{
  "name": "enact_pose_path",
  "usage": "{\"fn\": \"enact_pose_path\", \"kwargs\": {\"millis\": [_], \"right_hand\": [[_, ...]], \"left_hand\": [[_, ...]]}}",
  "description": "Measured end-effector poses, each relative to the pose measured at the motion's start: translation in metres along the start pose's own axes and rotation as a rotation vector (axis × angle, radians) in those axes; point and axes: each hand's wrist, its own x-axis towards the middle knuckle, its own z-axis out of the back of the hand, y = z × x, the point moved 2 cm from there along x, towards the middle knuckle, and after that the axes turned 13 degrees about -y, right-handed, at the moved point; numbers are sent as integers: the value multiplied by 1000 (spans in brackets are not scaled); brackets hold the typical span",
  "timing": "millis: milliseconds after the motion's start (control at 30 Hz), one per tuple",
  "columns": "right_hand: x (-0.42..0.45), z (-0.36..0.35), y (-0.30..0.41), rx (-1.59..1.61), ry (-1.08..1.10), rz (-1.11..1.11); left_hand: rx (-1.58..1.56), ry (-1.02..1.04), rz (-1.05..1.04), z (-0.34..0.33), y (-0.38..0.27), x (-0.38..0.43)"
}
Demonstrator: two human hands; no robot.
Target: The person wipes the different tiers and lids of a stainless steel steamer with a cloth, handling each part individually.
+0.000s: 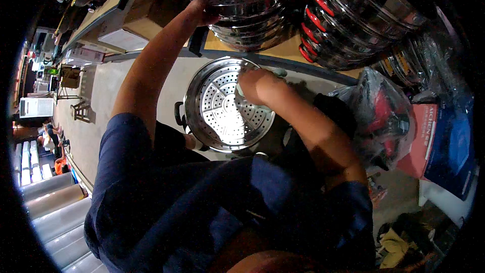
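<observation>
A round stainless-steel steamer pot with a perforated steamer plate inside lies below me, a black side handle at its left. My right hand reaches over the pot's upper right part, its fingers curled on a pale cloth. At the top, my left hand touches the left rim of a stack of shiny steel steamer tiers; its fingers are partly hidden in shadow, so their grip is unclear.
Stacked steel pieces with red handles stand at the upper right on the wooden shelf. A clear plastic bag with red parts lies beside a red and blue printed box. Far left are a stool and people.
</observation>
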Motion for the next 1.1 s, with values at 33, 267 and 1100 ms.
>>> {"fn": "enact_pose_path", "kwargs": {"millis": [33, 267, 1100], "right_hand": [[4, 1, 2, -11, 88, 16], [1, 14, -15, 374, -320, -110], [-54, -1, 14, 1292, -340, -693]], "left_hand": [[3, -11, -1, 7, 1, 2], [76, -71, -44, 33, -15, -48], [-222, -271, -294, 153, 170, -241]]}}
